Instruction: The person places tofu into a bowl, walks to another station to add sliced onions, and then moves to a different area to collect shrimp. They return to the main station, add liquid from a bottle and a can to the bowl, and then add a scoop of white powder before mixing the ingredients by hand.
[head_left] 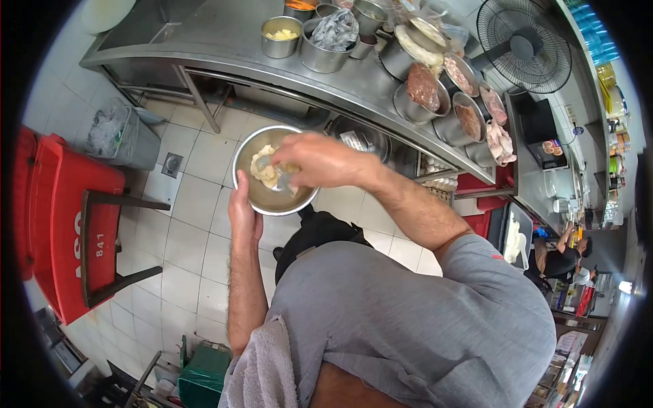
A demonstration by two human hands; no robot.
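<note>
A round steel bowl (239,153) is held out in front of my body, tilted toward me. My left hand (245,212) grips its near left rim, with the thumb up along the side. Pale, wet-looking pieces of food (262,167) lie inside the bowl. My right hand (320,160) reaches in over the right rim with its fingers curled down among the food. Something pale and greyish shows under those fingertips, slightly blurred, and I cannot make out what it is.
Along a steel counter (224,54) stand several metal pots, one with yellow chunks (280,35), others with raw meat (423,87). A fan (524,45) is at the far right. Red bins (78,224) and a grey bin (129,139) stand left. Another person (568,255) works farther away.
</note>
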